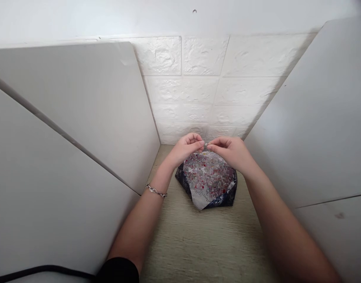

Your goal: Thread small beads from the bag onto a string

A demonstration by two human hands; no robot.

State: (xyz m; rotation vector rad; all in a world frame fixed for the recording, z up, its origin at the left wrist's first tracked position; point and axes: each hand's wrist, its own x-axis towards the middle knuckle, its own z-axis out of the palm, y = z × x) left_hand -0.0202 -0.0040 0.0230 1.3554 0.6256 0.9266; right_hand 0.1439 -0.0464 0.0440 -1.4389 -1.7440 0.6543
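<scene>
While a small pale item (207, 144) lies crosswise, pointing direction too small to tell, left hand (186, 148) and right hand (232, 152) pinch it, grips closed, near beads (208, 175).

Streaky tabletop (204, 243) bearing dark wrapper (223, 201) of beads (209, 173).

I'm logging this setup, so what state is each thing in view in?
Left hand: closed in a pinch.
Right hand: closed in a pinch.
Tiny item: held between both hands; too small to identify.
Beads: loose, spread out.
Patterned container: open-topped, holding the beads.
Bracelet: worn around the left wrist.
</scene>
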